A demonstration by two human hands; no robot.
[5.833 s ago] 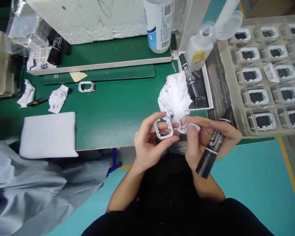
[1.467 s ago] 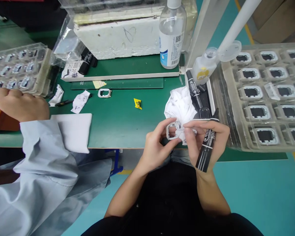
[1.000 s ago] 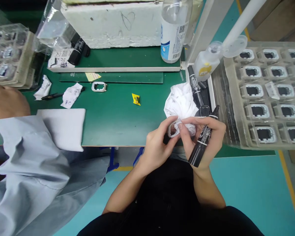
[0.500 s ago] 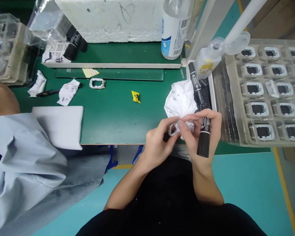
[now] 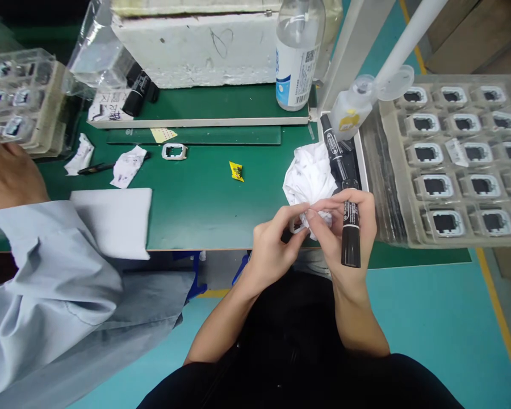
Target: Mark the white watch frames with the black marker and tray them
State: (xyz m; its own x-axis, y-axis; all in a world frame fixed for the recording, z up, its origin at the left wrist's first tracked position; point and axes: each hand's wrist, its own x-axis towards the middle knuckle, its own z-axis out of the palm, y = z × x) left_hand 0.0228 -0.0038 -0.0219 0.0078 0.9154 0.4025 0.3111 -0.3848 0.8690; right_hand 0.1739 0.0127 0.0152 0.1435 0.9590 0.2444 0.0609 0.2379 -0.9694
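My left hand [image 5: 275, 247] is closed, pinching a small white plastic frame [image 5: 297, 228] at the bench's front edge; fingers hide most of it. Facing it, my right hand [image 5: 352, 250] presses a crumpled white cloth [image 5: 322, 220] against the frame with thumb and fingertips. A black marker [image 5: 351, 241] also lies in that hand, tucked between the fingers with one end pointing down. Just behind the hands rests a bunched white cloth [image 5: 309, 173]; whether it joins the piece in my fingers I cannot tell.
Trays of white frames [image 5: 436, 184] stand at right, beside a flip-top bottle [image 5: 350, 111] and another marker [image 5: 332, 139]. A pump bottle [image 5: 296, 79], loose frame [image 5: 174, 151], yellow wrapper [image 5: 236, 171] and white pad [image 5: 114, 221] are around. A co-worker's hand [image 5: 11, 176] is at left.
The view has shifted slightly, so the bench objects sit a little differently. The frame between my fingers is turned somewhat and shows less. Both hands keep their hold. The co-worker's hand shows more.
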